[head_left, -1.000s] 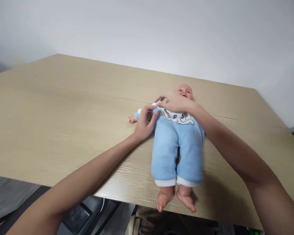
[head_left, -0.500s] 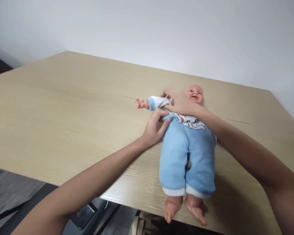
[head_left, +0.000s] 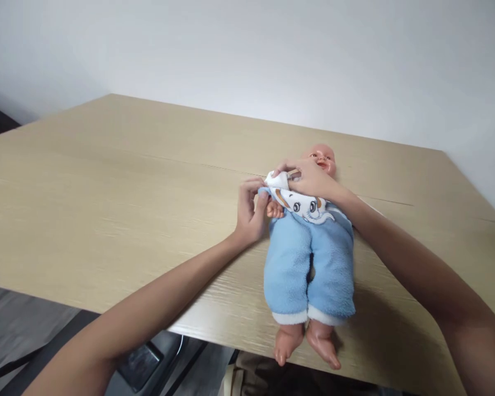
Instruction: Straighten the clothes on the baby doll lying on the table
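A baby doll (head_left: 322, 157) lies on its back on the table, feet toward me. It wears a fuzzy blue outfit (head_left: 291, 264) with white cuffs and a white animal face on the chest. My left hand (head_left: 251, 212) pinches the blue edge of the outfit at the doll's side, on the left of the picture. The doll's hand (head_left: 275, 209) pokes out just below that edge, beside my fingers. My right hand (head_left: 307, 179) lies over the upper chest, its fingers closed on the white sleeve (head_left: 277, 180). The doll's upper arm is hidden by cloth and my hands.
The wooden table (head_left: 107, 192) runs back to a white wall (head_left: 247, 60). Below its near edge are a dark chair (head_left: 66, 346) and a phone-like dark flat object (head_left: 141, 366). The doll's feet are close to that edge.
The doll's arm was stretched out to the left in its sleeve; now its hand is tucked down under the outfit's edge. My left hand has lifted that edge slightly, and the animal face shows more.
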Demonstrator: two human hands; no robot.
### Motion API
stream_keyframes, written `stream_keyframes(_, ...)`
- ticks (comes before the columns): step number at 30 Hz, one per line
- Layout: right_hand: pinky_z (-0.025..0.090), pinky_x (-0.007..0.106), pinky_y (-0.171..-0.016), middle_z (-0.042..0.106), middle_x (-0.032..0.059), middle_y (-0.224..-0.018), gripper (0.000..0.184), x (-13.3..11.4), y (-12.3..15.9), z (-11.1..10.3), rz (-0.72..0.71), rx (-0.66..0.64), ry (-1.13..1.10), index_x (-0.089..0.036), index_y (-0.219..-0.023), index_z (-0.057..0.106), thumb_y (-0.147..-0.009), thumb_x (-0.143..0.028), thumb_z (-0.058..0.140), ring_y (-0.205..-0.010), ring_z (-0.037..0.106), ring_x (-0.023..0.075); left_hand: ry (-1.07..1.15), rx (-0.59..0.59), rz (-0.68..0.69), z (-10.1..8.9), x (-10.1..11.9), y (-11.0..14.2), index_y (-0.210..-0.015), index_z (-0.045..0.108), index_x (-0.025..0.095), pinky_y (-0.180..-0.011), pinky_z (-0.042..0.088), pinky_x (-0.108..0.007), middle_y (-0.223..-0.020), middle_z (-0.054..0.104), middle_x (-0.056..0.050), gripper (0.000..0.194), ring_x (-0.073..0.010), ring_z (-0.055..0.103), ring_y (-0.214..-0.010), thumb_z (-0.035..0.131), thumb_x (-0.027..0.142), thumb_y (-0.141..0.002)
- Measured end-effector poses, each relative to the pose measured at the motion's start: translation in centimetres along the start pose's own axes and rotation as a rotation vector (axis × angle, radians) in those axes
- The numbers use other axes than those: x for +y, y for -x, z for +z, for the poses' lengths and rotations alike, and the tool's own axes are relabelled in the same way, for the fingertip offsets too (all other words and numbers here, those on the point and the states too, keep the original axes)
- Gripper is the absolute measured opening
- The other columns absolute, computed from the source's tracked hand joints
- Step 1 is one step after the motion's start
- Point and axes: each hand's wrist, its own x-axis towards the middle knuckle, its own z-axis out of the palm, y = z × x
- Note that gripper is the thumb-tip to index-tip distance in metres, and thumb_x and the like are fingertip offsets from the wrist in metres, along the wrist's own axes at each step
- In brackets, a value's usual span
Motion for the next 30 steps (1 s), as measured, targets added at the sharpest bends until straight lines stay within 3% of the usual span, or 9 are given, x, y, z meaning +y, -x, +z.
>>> stream_keyframes(2,0.062,0.042,-0.099,0.084,0.0080,-0.118,0.022,-0.2,0.5,0.1,0.031,0.004,-0.032,-0.024,-0.107,0.079,-0.086,-0.021,0.078,-0.104,0.077,0.0261,0.074,0.080,-0.104,0.5,0.4,-0.6,-0.111,0.059,0.029,-0.106,0.053,-0.044,-0.118,0.063,-0.007,0.039,-0.0252,0.061,-0.115,0.064,0.067,-0.108)
stream_keyframes(5,0.059,0.041,-0.098,0.082,0.0100,-0.119,0.030,-1.0,2.1,0.0,0.094,0.083,0.000,-0.024,-0.116,0.077,-0.093,-0.041,0.086,-0.103,0.075,0.0261,0.197,0.074,-0.306,0.9,0.2,-1.3,-0.104,0.057,0.028,-0.097,0.056,-0.034,-0.106,0.063,-0.003,0.037,-0.0201,0.062,-0.105,0.073,0.062,-0.105)
stream_keyframes(10,0.046,0.035,-0.079,0.069,0.0031,-0.079,0.042,-1.8,4.7,0.1,0.165,0.042,0.257,-0.023,-0.078,0.069,-0.096,-0.058,0.084,-0.081,0.063,0.0228,0.381,0.034,-0.531,1.1,-1.1,-1.8,-0.103,0.051,0.028,-0.074,0.056,-0.027,-0.096,0.064,0.001,0.050,-0.0154,0.064,-0.085,0.080,0.069,-0.097)
stream_keyframes(14,0.042,0.031,-0.067,0.065,-0.0024,-0.076,0.046,-0.5,5.1,0.4,0.196,0.083,-0.083,-0.024,-0.085,0.065,-0.085,-0.062,0.090,-0.072,0.057,0.0185,0.500,-0.018,-0.702,1.0,-1.6,-2.4,-0.107,0.050,0.028,-0.064,0.054,-0.025,-0.087,0.066,0.004,0.056,-0.0137,0.064,-0.073,0.088,0.066,-0.090)
stream_keyframes(19,0.051,0.028,-0.070,0.069,-0.0034,-0.080,0.052,0.8,5.2,-0.2,0.309,0.079,-0.488,-0.025,-0.089,0.063,-0.069,-0.051,0.102,-0.076,0.064,0.0178,0.429,-0.073,-0.665,0.5,-1.7,-3.2,-0.105,0.058,0.026,-0.071,0.055,-0.021,-0.094,0.071,0.003,0.045,-0.0114,0.068,-0.082,0.091,0.055,-0.091)
stream_keyframes(21,0.052,0.028,-0.071,0.069,-0.0040,-0.080,0.053,0.9,5.4,-0.4,0.318,0.084,-0.541,-0.025,-0.089,0.063,-0.066,-0.048,0.104,-0.076,0.065,0.0171,0.415,-0.080,-0.631,0.3,-1.9,-3.5,-0.103,0.059,0.026,-0.077,0.057,-0.021,-0.101,0.073,0.001,0.044,-0.0121,0.070,-0.090,0.091,0.054,-0.090)
stream_keyframes(24,0.052,0.025,-0.069,0.070,-0.0046,-0.081,0.054,0.8,5.5,-0.4,0.307,0.108,-0.570,-0.024,-0.088,0.064,-0.063,-0.047,0.106,-0.076,0.065,0.0161,0.444,-0.113,-0.679,0.4,-2.4,-4.4,-0.102,0.061,0.027,-0.069,0.056,-0.024,-0.093,0.072,0.002,0.049,-0.0136,0.068,-0.079,0.096,0.056,-0.084)
stream_keyframes(27,0.052,0.024,-0.070,0.071,-0.0054,-0.083,0.056,0.9,5.6,-0.4,0.284,0.113,-0.602,-0.024,-0.087,0.063,-0.062,-0.045,0.108,-0.079,0.066,0.0153,0.463,-0.104,-0.711,1.2,-3.0,-5.9,-0.094,0.062,0.026,-0.065,0.055,-0.028,-0.089,0.072,0.002,0.052,-0.0153,0.066,-0.074,0.101,0.055,-0.078)
stream_keyframes(30,0.053,0.023,-0.072,0.071,-0.0060,-0.083,0.056,1.3,5.7,-0.6,0.266,0.094,-0.644,-0.024,-0.091,0.065,-0.065,-0.047,0.108,-0.079,0.067,0.0142,0.459,-0.134,-0.653,2.4,-3.8,-7.3,-0.089,0.063,0.023,-0.073,0.058,-0.031,-0.092,0.074,-0.001,0.048,-0.0172,0.069,-0.081,0.100,0.053,-0.078)
